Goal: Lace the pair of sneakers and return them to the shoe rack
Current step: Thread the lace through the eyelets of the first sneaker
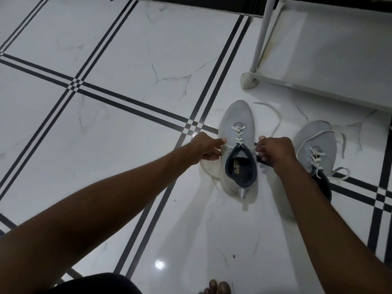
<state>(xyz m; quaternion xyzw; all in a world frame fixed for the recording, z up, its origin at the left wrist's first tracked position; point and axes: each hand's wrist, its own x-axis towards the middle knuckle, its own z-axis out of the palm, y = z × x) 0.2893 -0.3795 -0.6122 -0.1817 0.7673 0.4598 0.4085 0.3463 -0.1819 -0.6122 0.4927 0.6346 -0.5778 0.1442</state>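
Note:
A light grey sneaker (234, 122) with a dark lining stands on the floor, toe pointing away, its white lace (238, 132) crossed up the eyelets. My left hand (206, 148) grips the lace end at the shoe's left side. My right hand (275, 151) grips the other end at the right side, and the lace runs taut between them across the tongue. A loose length of lace (275, 117) curls on the floor beyond my right hand. The second grey sneaker (316, 149) lies to the right, laced, its ends trailing loose; my right forearm hides its heel.
The white shoe rack (318, 81) stands at the upper right, with a white post and a foot cap near the sneakers. The floor is glossy white tile (127, 49) with dark stripes. My toes (218, 287) show at the bottom edge.

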